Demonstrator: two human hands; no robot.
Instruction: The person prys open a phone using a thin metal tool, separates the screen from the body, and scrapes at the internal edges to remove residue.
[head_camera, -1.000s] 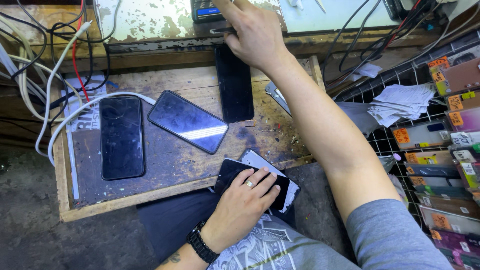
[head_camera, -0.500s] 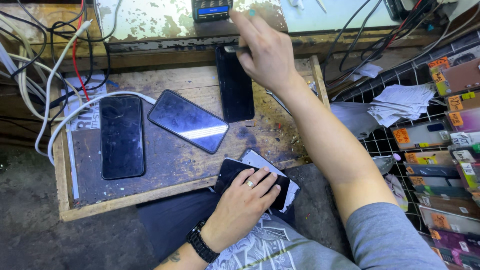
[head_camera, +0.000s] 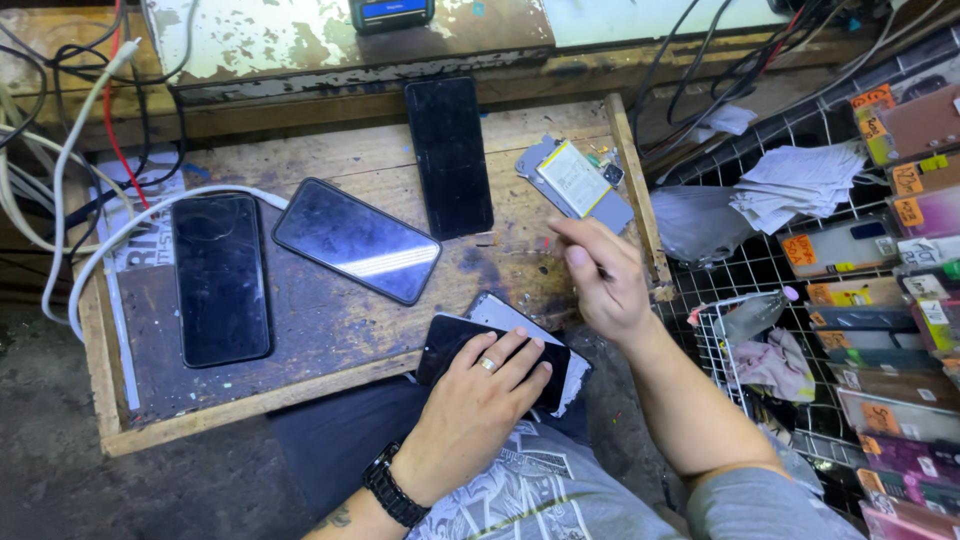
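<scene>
My left hand (head_camera: 475, 400) lies flat, fingers spread, on a black slab-shaped phone (head_camera: 490, 365) at the near edge of the worn wooden tabletop (head_camera: 330, 330); that grip is pressing down, not closed around it. The phone sits on a pale grey thin panel (head_camera: 500, 312) that pokes out just past my fingertips, and both overhang the tabletop's edge above my lap. My right hand (head_camera: 600, 280) hovers just to the right of the left, fingers loosely curled toward the thumb; whether that grip pinches something tiny I cannot tell.

The risk I see: if my left palm lifts or slides, the overhanging phone could tip off the edge, since little of it rests on wood. My right hand could also knock the opened grey phone shell with a white battery (head_camera: 578, 185), which lies just beyond it, close to the tabletop's raised wooden side strip (head_camera: 635, 190).

Well to the left of my left hand lie three more dark glass phones (head_camera: 355, 240), apart from each other. To the right of my right hand, wire mesh racks (head_camera: 760, 270) hold crumpled white papers (head_camera: 790, 185), a pinkish cloth (head_camera: 770, 360) and coloured flat packets (head_camera: 900, 300).
</scene>
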